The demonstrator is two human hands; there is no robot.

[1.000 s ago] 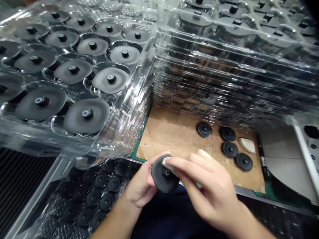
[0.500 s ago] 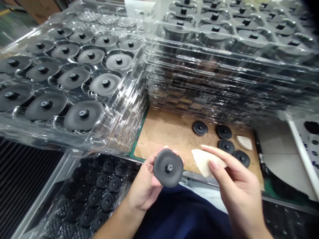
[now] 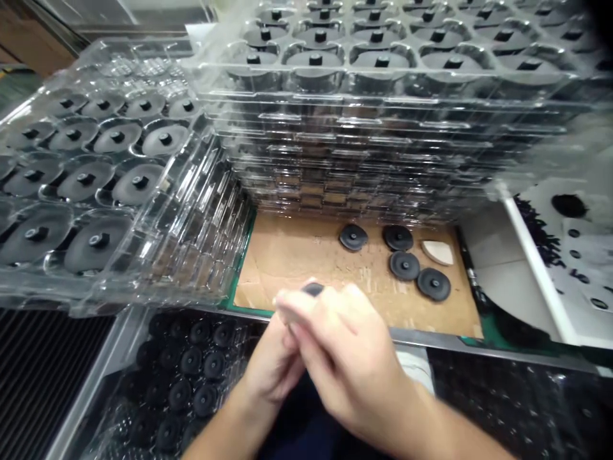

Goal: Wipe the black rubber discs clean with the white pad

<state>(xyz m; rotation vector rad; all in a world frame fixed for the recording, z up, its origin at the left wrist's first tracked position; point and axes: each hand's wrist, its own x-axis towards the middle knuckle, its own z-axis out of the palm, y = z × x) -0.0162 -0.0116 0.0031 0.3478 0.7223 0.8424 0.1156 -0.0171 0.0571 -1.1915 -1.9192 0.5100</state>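
My left hand (image 3: 271,358) is closed around a round black plastic disc (image 3: 312,289). Only a small dark part of its edge shows. In front of it, my right hand (image 3: 352,351) is closed and covers most of the disc. The cream wedge-shaped pad seen in that hand half a second ago is hidden behind its fingers. Beyond the hands, several similar black discs (image 3: 405,265) with a raised centre post lie on a cardboard sheet (image 3: 287,255). Another cream wedge-shaped pad (image 3: 437,252) lies beside them.
Tall stacks of clear plastic trays (image 3: 335,150) with black discs stand behind and at the left (image 3: 186,211). Lower left, another tray of discs (image 3: 191,361) sits below the bench edge (image 3: 421,338). A white panel with dark holes (image 3: 575,255) is at the right.
My right hand has moved left with the pad, from apart to over the disc in my left hand. The camera view has shifted to the right.
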